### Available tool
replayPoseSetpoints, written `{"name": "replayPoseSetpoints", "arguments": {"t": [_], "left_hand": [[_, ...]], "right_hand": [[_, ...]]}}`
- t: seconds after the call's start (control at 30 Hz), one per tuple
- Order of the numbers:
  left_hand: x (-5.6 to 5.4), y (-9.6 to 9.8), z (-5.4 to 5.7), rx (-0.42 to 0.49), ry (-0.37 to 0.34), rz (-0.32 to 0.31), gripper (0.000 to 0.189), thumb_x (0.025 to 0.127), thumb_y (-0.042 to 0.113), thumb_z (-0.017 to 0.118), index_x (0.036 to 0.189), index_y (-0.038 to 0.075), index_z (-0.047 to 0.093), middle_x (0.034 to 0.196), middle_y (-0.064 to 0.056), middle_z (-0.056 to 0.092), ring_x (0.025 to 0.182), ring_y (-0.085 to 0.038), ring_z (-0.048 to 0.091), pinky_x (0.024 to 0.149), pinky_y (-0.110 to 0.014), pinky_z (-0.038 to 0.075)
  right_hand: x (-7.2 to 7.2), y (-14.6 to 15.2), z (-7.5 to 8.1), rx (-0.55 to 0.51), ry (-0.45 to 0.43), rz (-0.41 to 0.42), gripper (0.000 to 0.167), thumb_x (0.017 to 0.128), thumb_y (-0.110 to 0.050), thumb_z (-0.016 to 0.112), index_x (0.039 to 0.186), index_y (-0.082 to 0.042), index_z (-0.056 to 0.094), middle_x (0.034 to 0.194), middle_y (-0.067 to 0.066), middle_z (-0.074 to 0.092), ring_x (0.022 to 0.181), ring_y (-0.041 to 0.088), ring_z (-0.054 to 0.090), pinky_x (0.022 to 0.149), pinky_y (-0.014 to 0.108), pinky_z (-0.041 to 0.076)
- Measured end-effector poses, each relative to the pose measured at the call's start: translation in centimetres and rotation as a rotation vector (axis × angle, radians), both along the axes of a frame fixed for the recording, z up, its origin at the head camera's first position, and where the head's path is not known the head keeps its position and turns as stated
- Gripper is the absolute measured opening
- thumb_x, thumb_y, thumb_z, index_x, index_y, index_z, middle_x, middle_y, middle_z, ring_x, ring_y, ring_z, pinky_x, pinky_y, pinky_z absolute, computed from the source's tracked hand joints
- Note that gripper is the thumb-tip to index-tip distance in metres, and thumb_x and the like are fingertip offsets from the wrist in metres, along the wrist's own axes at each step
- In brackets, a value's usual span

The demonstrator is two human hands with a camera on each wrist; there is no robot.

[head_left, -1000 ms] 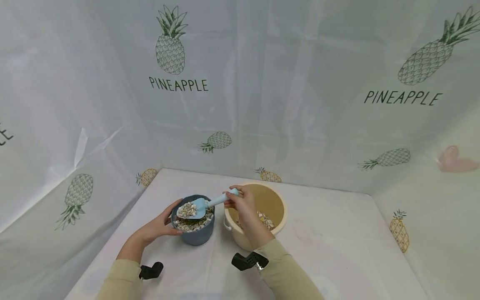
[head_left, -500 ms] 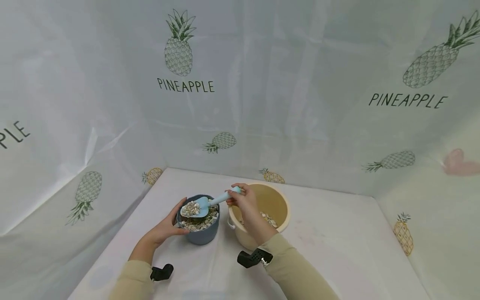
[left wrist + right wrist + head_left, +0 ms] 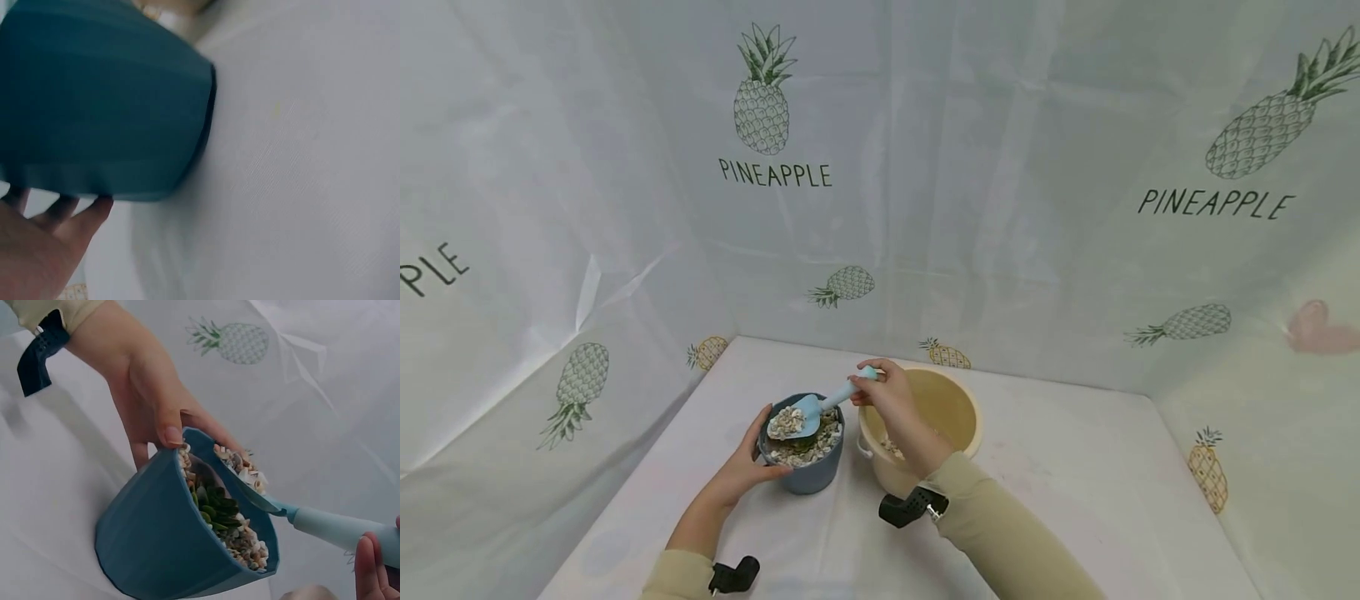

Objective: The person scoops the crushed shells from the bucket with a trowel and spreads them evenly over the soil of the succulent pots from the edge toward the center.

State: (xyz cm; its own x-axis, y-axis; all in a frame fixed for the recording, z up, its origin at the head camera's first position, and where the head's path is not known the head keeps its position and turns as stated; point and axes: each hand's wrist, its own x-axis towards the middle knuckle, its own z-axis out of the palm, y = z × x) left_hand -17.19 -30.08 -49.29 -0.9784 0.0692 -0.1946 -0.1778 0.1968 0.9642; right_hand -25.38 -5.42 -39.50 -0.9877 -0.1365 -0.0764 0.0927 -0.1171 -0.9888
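A blue-grey flowerpot (image 3: 811,480) stands on the table with a green succulent (image 3: 215,506) inside, ringed by small pale pebbles (image 3: 249,547). My left hand (image 3: 741,477) grips its left side, thumb at the near rim and fingers round the outer wall, as the left wrist view also shows. Over the pot's mouth, my right hand (image 3: 889,400) holds a light blue hand scoop (image 3: 811,410) by its handle. A heap of pebbles (image 3: 787,423) lies on the scoop's blade, which is near level and covers part of the succulent from above.
Just right of the flowerpot stands a cream bucket (image 3: 976,433) with pebbles low inside, partly hidden by the right forearm. A white cloth covers the table (image 3: 1075,483). Pineapple-printed sheeting (image 3: 962,208) rises behind and on both sides.
The head view has shifted slightly. My left thumb has slid a little round the pot's near rim. The loaded scoop stays over the pot in my right hand.
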Motion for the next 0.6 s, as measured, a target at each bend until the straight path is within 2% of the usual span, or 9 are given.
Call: {"name": "replayPoseSetpoints", "arguments": {"t": [0.23, 0.43, 0.6], "left_hand": [[1.0, 1.6, 0.0, 0.013, -0.003, 0.084, 0.116, 0.077, 0.009, 0.083, 0.158, 0.028, 0.003, 0.161, -0.017, -0.009, 0.142, -0.051, -0.007, 0.106, -0.072, 0.008], [1.4, 2.2, 0.1, 0.018, -0.002, 0.116, 0.116, 0.077, 0.008, 0.083, 0.158, 0.028, 0.002, 0.161, -0.021, -0.006, 0.142, -0.051, -0.006, 0.105, -0.073, 0.008], [1.4, 2.3, 0.1, 0.015, -0.007, 0.125, 0.118, 0.077, 0.010, 0.084, 0.158, 0.029, 0.001, 0.161, -0.020, -0.007, 0.141, -0.053, -0.005, 0.105, -0.073, 0.009]], "right_hand": [[-0.7, -0.6, 0.1, 0.079, 0.035, 0.090, 0.027, 0.089, 0.002, 0.068, 0.114, 0.007, 0.061, 0.090, 0.019, 0.069, 0.058, 0.015, 0.064, 0.064, 0.035, 0.059], [-0.4, -1.2, 0.8, 0.153, 0.098, 0.121, 0.020, 0.089, 0.000, 0.069, 0.108, 0.004, 0.064, 0.086, 0.013, 0.070, 0.058, 0.014, 0.064, 0.064, 0.036, 0.058], [-0.4, -1.4, 1.7, 0.196, 0.108, 0.199, 0.021, 0.088, -0.001, 0.070, 0.108, 0.002, 0.065, 0.084, 0.012, 0.069, 0.061, 0.018, 0.066, 0.065, 0.036, 0.059]]}}
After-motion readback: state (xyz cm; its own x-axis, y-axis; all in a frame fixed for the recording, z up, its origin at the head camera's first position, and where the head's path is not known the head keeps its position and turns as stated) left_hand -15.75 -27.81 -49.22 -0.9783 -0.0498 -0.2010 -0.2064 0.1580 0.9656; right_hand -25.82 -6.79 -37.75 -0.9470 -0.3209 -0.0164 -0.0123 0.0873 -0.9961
